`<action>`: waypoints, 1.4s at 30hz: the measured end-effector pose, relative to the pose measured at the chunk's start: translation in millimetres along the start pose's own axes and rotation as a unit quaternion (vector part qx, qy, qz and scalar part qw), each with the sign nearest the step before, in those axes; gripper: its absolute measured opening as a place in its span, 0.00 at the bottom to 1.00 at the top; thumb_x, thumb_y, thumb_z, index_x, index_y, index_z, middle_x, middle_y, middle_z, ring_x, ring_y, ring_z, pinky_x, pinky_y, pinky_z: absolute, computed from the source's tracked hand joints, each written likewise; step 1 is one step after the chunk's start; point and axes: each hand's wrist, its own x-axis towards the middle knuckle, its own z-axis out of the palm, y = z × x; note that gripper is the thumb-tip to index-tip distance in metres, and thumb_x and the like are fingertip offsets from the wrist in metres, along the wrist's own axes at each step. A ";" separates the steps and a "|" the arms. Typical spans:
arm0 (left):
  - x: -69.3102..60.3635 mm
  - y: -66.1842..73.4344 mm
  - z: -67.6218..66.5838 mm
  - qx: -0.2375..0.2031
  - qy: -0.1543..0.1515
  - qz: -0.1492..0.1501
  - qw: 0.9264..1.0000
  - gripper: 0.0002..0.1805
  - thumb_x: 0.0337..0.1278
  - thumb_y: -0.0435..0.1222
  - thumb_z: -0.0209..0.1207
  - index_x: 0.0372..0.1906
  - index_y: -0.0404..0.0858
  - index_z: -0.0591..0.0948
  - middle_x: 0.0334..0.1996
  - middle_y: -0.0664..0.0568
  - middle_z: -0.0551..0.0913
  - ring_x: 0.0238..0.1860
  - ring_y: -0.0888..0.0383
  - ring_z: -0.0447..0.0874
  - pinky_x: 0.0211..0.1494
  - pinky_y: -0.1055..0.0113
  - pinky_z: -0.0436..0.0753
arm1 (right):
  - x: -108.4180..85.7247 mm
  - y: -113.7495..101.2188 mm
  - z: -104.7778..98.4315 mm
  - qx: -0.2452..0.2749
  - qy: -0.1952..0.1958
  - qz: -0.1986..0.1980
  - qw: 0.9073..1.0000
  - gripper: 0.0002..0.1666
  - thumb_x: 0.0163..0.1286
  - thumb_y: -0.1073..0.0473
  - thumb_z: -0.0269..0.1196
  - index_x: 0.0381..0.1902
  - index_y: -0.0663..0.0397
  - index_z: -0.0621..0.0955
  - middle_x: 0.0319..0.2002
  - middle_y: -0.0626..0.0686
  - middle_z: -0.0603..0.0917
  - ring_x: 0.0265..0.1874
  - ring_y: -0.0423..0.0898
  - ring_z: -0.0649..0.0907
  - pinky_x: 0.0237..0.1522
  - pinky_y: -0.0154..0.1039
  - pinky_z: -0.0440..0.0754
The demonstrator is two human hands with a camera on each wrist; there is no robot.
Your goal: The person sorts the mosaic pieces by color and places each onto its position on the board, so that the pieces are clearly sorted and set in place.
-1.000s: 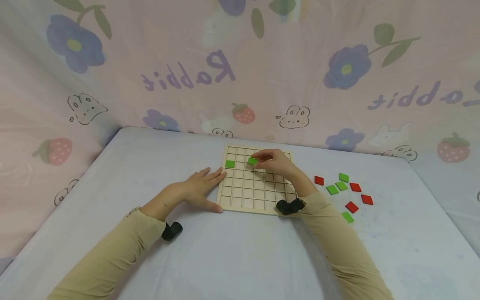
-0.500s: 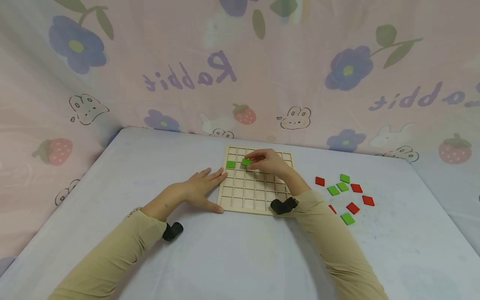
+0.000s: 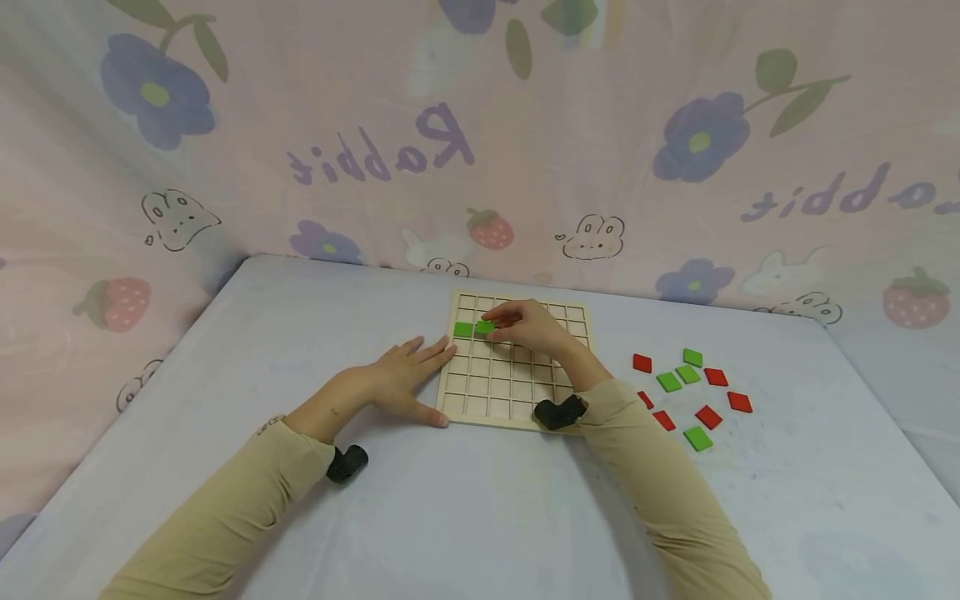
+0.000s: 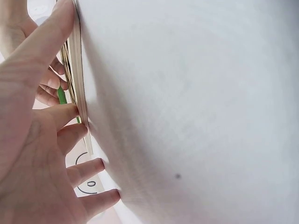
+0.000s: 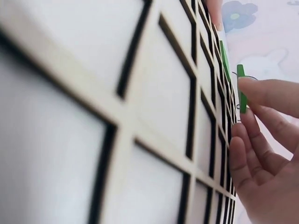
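My right hand [image 3: 531,327] pinches a green square tile [image 5: 241,88] between thumb and fingers, just above the wooden grid board [image 3: 480,388]. In the right wrist view that tile stands slightly off the board's surface. Another green tile [image 3: 462,330] lies in a cell at the board's left edge, directly left of the held one. My left hand [image 3: 401,383] rests with spread fingers against the board's left side. The left wrist view shows its thumb and some fingertips [image 4: 80,129] touching the board's edge.
Several loose red tiles [image 3: 708,417] and green tiles [image 3: 698,438] lie scattered on the white table [image 3: 450,517], right of the board. A patterned cloth [image 3: 360,100] hangs behind the table. Black wrist cameras sit on both sleeves.
My right hand has moved left across the board with the green tile, bringing it beside the tile in the left cell. The left hand keeps its place.
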 end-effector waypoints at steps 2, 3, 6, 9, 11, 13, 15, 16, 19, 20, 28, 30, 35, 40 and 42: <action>-0.2 0.3 -0.4 0.000 0.000 0.000 1.000 0.57 0.51 0.61 0.62 0.77 0.42 0.45 0.78 0.49 0.40 0.76 0.37 0.34 0.75 0.40 0.42 | 0.4 -0.7 1.1 0.000 0.001 0.006 1.000 0.22 0.61 0.60 0.68 0.54 0.57 0.82 0.49 0.57 0.82 0.47 0.48 0.79 0.51 0.39 0.76; -0.4 0.3 -0.5 -0.001 0.001 -0.001 1.000 0.57 0.50 0.61 0.63 0.77 0.42 0.45 0.78 0.48 0.40 0.76 0.37 0.34 0.75 0.40 0.42 | 0.6 -1.1 1.6 -0.001 0.002 0.007 1.000 0.22 0.61 0.60 0.68 0.54 0.57 0.82 0.49 0.57 0.82 0.47 0.48 0.79 0.51 0.39 0.76; -1.2 0.9 -1.0 0.001 0.002 -0.003 1.000 0.57 0.50 0.61 0.62 0.77 0.41 0.45 0.78 0.48 0.40 0.76 0.37 0.35 0.74 0.39 0.42 | 0.8 -2.2 2.8 -0.003 0.004 0.009 1.000 0.22 0.61 0.61 0.68 0.54 0.58 0.82 0.49 0.58 0.82 0.46 0.49 0.79 0.50 0.39 0.76; -2.3 1.7 -1.4 0.004 0.002 -0.005 1.000 0.57 0.50 0.61 0.62 0.77 0.41 0.45 0.78 0.48 0.40 0.76 0.37 0.35 0.74 0.39 0.43 | 1.4 -1.9 3.6 -0.009 0.006 0.006 1.000 0.22 0.61 0.61 0.68 0.54 0.58 0.82 0.48 0.57 0.82 0.45 0.48 0.78 0.49 0.38 0.76; -2.1 1.6 -1.5 0.004 0.002 -0.004 1.000 0.57 0.51 0.61 0.62 0.77 0.41 0.45 0.78 0.48 0.40 0.76 0.37 0.35 0.74 0.39 0.43 | 1.7 -1.6 3.9 -0.014 0.007 0.003 1.000 0.22 0.60 0.61 0.68 0.53 0.58 0.82 0.47 0.57 0.82 0.44 0.48 0.78 0.48 0.37 0.76; -2.0 1.4 -1.4 0.004 0.002 -0.004 1.000 0.57 0.51 0.61 0.62 0.77 0.41 0.45 0.78 0.48 0.40 0.76 0.36 0.35 0.74 0.39 0.43 | 1.8 -1.5 4.2 -0.020 0.009 0.003 1.000 0.22 0.60 0.60 0.68 0.53 0.58 0.82 0.46 0.57 0.82 0.44 0.47 0.78 0.47 0.37 0.76; -1.8 1.1 -1.2 0.004 0.002 -0.004 1.000 0.57 0.50 0.61 0.63 0.77 0.41 0.45 0.78 0.48 0.40 0.76 0.36 0.35 0.74 0.39 0.43 | 1.4 -1.9 4.6 -0.022 0.010 0.004 1.000 0.22 0.60 0.61 0.68 0.53 0.58 0.82 0.46 0.57 0.82 0.44 0.47 0.78 0.47 0.37 0.75; -1.5 0.9 -1.1 0.005 0.003 -0.003 1.000 0.57 0.50 0.61 0.62 0.77 0.41 0.45 0.78 0.48 0.40 0.76 0.36 0.35 0.74 0.39 0.43 | 1.3 -2.0 4.8 -0.023 0.011 0.005 1.000 0.22 0.60 0.61 0.68 0.53 0.58 0.82 0.45 0.56 0.82 0.44 0.47 0.78 0.47 0.37 0.75; -1.2 0.4 -0.6 0.008 0.003 -0.001 1.000 0.57 0.51 0.61 0.62 0.77 0.41 0.45 0.78 0.48 0.40 0.76 0.36 0.36 0.74 0.39 0.43 | 0.7 -2.5 5.7 -0.020 0.013 0.006 1.000 0.21 0.60 0.62 0.68 0.53 0.58 0.82 0.45 0.57 0.82 0.44 0.48 0.78 0.46 0.38 0.75; -1.2 0.5 -0.6 0.010 0.002 -0.001 1.000 0.57 0.51 0.61 0.62 0.77 0.42 0.45 0.78 0.48 0.40 0.76 0.36 0.36 0.74 0.39 0.44 | 0.8 -2.1 6.0 -0.020 0.014 0.006 1.000 0.21 0.59 0.62 0.68 0.52 0.58 0.82 0.45 0.57 0.82 0.44 0.48 0.78 0.47 0.38 0.75; -1.1 0.3 -0.1 0.011 0.000 -0.002 1.000 0.57 0.51 0.60 0.62 0.77 0.42 0.45 0.78 0.49 0.40 0.76 0.37 0.35 0.74 0.39 0.44 | 1.5 -1.4 7.6 -0.023 0.017 0.014 0.999 0.22 0.59 0.61 0.68 0.52 0.56 0.82 0.47 0.55 0.82 0.46 0.48 0.78 0.50 0.41 0.76; -1.6 0.8 -0.6 0.011 0.000 -0.003 1.000 0.57 0.51 0.61 0.62 0.77 0.42 0.45 0.78 0.49 0.40 0.76 0.37 0.35 0.74 0.39 0.44 | 1.8 -1.4 7.9 -0.027 0.017 0.013 0.999 0.22 0.59 0.61 0.68 0.52 0.56 0.82 0.48 0.55 0.82 0.46 0.48 0.78 0.50 0.41 0.76; -2.6 1.4 -1.1 0.006 0.002 -0.004 1.000 0.57 0.51 0.60 0.62 0.77 0.42 0.45 0.78 0.49 0.40 0.76 0.37 0.35 0.74 0.39 0.43 | 2.4 -1.2 8.6 -0.032 0.019 0.008 0.999 0.21 0.59 0.61 0.68 0.52 0.56 0.83 0.48 0.56 0.82 0.46 0.48 0.78 0.51 0.41 0.76; -1.5 0.3 -0.5 0.004 0.004 -0.004 1.000 0.57 0.51 0.60 0.62 0.77 0.42 0.45 0.78 0.48 0.40 0.76 0.37 0.35 0.74 0.39 0.43 | 1.5 -1.5 9.0 -0.026 0.020 0.004 0.999 0.22 0.59 0.61 0.68 0.52 0.57 0.82 0.48 0.57 0.82 0.47 0.49 0.78 0.51 0.42 0.76; -1.5 0.5 0.0 0.003 0.004 -0.004 1.000 0.57 0.51 0.61 0.62 0.77 0.42 0.45 0.78 0.48 0.40 0.76 0.37 0.35 0.74 0.39 0.42 | 1.1 -0.6 9.0 -0.019 0.020 0.005 1.000 0.22 0.59 0.61 0.68 0.53 0.57 0.82 0.49 0.57 0.82 0.47 0.49 0.78 0.51 0.42 0.76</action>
